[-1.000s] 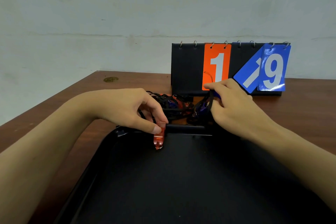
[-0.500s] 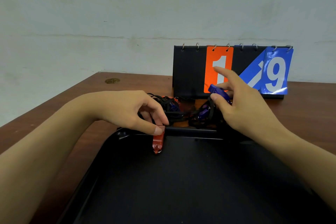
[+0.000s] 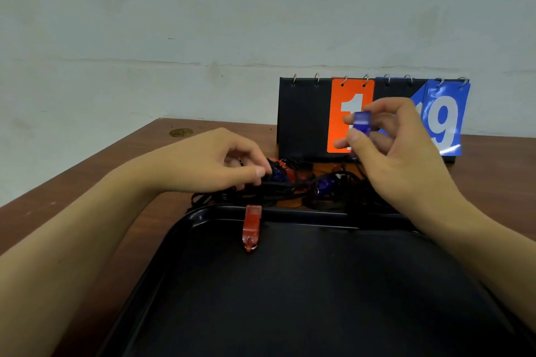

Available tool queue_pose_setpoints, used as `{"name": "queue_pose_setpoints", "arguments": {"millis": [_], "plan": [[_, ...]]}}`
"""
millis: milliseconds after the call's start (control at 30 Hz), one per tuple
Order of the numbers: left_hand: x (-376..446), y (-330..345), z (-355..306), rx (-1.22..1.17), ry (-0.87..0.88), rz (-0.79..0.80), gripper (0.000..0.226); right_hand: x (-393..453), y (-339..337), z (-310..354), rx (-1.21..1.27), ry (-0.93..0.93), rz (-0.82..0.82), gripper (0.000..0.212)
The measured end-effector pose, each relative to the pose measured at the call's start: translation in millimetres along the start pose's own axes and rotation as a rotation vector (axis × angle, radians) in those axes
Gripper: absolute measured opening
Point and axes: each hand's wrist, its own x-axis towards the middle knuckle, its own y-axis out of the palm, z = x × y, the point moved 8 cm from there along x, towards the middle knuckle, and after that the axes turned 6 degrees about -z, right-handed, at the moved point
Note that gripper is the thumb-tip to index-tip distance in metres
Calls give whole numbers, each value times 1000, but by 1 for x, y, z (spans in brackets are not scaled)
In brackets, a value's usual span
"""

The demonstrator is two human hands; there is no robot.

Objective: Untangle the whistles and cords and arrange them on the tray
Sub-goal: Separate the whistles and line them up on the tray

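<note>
A black tray [image 3: 319, 298] fills the near table. A red whistle [image 3: 251, 226] leans on the tray's far rim, with its ring end inside the tray. Behind the rim lies a tangle of black cords [image 3: 278, 191] with blue and red whistles in it; one blue whistle [image 3: 326, 184] shows near its middle. My right hand [image 3: 406, 165] is raised above the tangle and pinches a blue whistle [image 3: 361, 122] between thumb and fingers. My left hand [image 3: 220, 162] rests on the left side of the tangle, its fingertips pressed into the cords there.
A flip scoreboard [image 3: 307, 119] with an orange 1 and a blue 9 stands just behind the tangle. The brown table [image 3: 72, 203] ends at a wall, with a round brass inset [image 3: 180, 132] near its far left corner.
My left hand let go of the red whistle, which now lies on the tray rim, and moved onto the tangle. My right hand lifted a blue whistle up out of the cords.
</note>
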Motion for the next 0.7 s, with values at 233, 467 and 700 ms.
{"name": "queue_pose_setpoints", "arguments": {"millis": [233,467,700], "plan": [[12,6,10,113,19,-198,23,-29,43,15,36,40,457,27],[15,24,16,252,30,-11,30,-47,59,6,1,88,616,26],[19,23,28,310,-31,7,27,-54,67,-3,-76,131,699,30]]}}
